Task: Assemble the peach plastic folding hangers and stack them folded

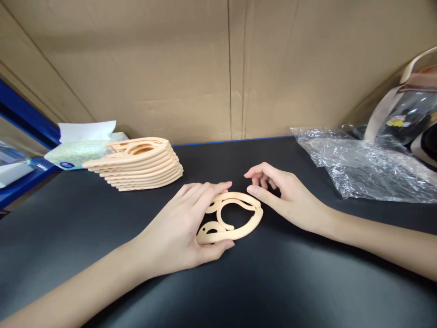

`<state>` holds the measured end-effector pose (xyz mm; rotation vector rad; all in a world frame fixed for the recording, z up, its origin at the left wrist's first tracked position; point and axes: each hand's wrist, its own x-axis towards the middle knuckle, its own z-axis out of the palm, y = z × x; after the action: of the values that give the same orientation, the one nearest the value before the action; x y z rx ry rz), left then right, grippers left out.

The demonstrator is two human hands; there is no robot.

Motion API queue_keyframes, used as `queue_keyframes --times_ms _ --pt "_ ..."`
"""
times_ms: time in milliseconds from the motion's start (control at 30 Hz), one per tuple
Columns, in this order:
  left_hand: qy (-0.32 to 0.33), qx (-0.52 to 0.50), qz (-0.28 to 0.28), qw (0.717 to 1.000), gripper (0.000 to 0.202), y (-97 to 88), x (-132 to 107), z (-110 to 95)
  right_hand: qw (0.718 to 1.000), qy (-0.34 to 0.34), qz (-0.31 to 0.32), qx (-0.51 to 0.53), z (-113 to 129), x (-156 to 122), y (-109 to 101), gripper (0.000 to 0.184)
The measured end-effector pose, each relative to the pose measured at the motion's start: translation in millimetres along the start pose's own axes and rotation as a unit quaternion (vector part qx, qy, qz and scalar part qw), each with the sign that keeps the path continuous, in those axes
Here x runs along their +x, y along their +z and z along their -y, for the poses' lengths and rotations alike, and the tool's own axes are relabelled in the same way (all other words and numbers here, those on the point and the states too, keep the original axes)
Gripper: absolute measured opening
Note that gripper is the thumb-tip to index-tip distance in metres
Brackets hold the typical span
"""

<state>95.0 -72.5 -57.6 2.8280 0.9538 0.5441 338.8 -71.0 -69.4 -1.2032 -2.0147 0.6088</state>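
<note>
A flat peach-coloured plastic piece [239,225] with curved cut-outs lies on the black table [273,282]. My left hand [184,228] rests over its left side, fingers laid along the top edge and thumb at the lower edge, gripping it. My right hand [283,196] is at its right end, the thumb tip touching the piece and the other fingers loosely curled above the table. A stack of several like peach pieces [136,164] stands to the far left.
A tissue pack [78,146] lies behind the stack beside a blue shelf rail [23,114]. Crumpled clear plastic wrap [368,168] and a bag [406,114] occupy the right. A cardboard wall [218,68] closes the back.
</note>
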Motion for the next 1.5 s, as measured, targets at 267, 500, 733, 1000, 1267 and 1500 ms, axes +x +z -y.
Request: queue_keyframes --times_ms 267,500,733,1000,1267,1500 --pt "0.046 0.086 -0.115 0.989 0.067 -5.0 2.0 2.6 0.994 0.047 0.068 0.077 2.8 -0.3 -2.9 0.034" --pt "0.063 0.117 -0.107 0.985 0.066 -4.7 0.4 3.4 0.972 0.046 0.106 0.204 1.2 1.8 -5.4 0.037" --pt "0.062 0.122 -0.104 0.985 0.063 -5.2 1.0 5.0 0.951 0.067 0.136 0.270 -0.3 6.6 -6.6 0.030" --pt "0.062 0.157 -0.097 0.981 0.065 -6.6 2.0 2.9 0.941 0.077 0.152 0.292 -1.6 7.9 -7.1 0.027" --pt "0.062 0.162 -0.101 0.980 0.059 -6.7 2.7 0.9 0.944 0.077 0.150 0.283 -2.2 7.1 -7.2 0.027" --pt "0.064 0.183 -0.106 0.975 0.053 -6.9 3.0 -2.4 0.947 0.075 0.153 0.271 -1.9 6.1 -6.6 0.030"
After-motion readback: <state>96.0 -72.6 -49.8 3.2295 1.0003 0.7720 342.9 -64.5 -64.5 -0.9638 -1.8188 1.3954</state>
